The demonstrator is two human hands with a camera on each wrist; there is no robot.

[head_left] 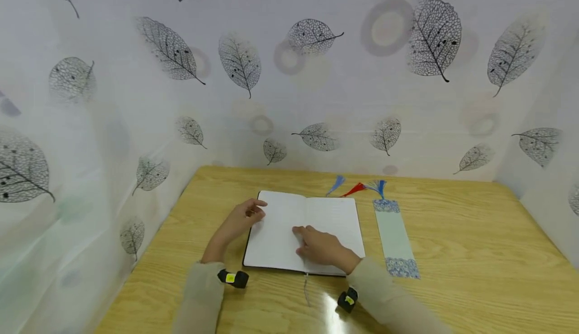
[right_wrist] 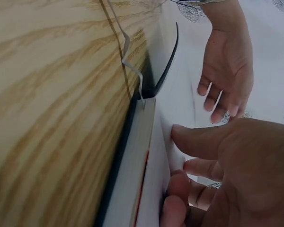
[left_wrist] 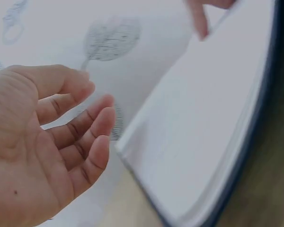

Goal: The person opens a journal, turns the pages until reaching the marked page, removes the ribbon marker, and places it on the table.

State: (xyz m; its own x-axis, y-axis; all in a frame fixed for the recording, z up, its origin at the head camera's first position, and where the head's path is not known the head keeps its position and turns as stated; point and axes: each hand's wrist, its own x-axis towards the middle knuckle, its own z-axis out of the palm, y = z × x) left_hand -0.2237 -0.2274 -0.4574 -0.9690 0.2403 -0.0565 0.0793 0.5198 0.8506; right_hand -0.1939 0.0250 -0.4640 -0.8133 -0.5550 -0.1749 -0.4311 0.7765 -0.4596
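You have a wooden table in front of you, closed in by leaf-printed white curtain on the left, far and right sides, so the open room lies mostly to the right of the work and along the near edge. An open notebook with blank white pages and a dark cover lies flat near the middle of the table, a little left of centre, its far edge well short of the far curtain and its left edge near the table's left edge. Just beside its right edge, not touching it, a long pale bookmark lies lengthwise with a blue tassel at its far end; red and blue tassels also fan out just beyond the notebook's far edge. Your right hand lies palm down on the pages near the spine, fingers fairly straight and pressing the paper, holding nothing. Your left hand is at the notebook's left edge, fingers loosely apart and relaxed, and in the left wrist view the palm is open beside the page edge with nothing in it. A thin ribbon marker trails from the spine over the near table.
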